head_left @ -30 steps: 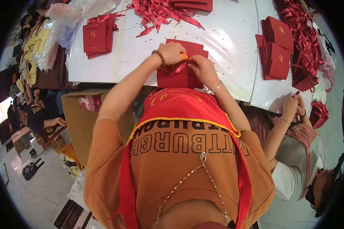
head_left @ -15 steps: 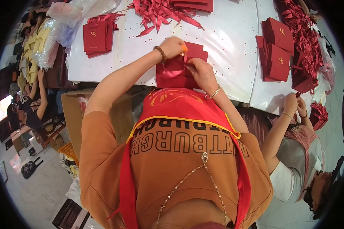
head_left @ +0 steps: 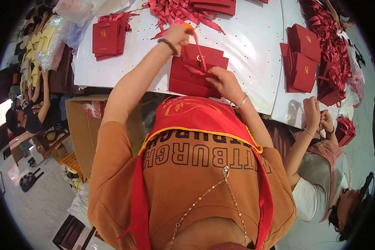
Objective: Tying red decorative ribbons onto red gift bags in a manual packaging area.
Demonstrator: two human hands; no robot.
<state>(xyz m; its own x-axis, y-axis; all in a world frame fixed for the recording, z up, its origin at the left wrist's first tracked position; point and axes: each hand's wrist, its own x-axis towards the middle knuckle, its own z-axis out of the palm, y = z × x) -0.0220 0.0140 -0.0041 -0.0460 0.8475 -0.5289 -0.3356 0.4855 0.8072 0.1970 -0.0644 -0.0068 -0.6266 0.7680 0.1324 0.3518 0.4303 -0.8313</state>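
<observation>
My left hand (head_left: 178, 34) is lifted over the far middle of the white table (head_left: 254, 54), fingers pinched on a red ribbon (head_left: 199, 50) that runs taut from that hand down toward the flat red paper bag (head_left: 196, 71) lying in front of me. There is a small orange thing at my fingertips; I cannot tell what it is. My right hand (head_left: 223, 81) is lower and nearer to me, pressed on the near right part of the same bag, fingers curled at the spot where the ribbon meets the paper. So my hands are apart, the left one clamped on the ribbon, the right one holding the bag down. The bag sits at the near edge of the table, just beyond my red apron (head_left: 196, 114), and seems to rest on another flat bag of the same colour.

On the far left of the table lies a small stack of red bags (head_left: 107, 38). Past my left hand, at the far edge, a heap of loose red ribbons (head_left: 175, 11) is spread out. To the right stand more folded red bags (head_left: 301, 58), leaning on each other. At the right, a second person's hands (head_left: 316, 114) are close together at the table edge, near one more red bag (head_left: 345, 130). A brown cardboard box (head_left: 81, 125) stands on the floor to my left.
</observation>
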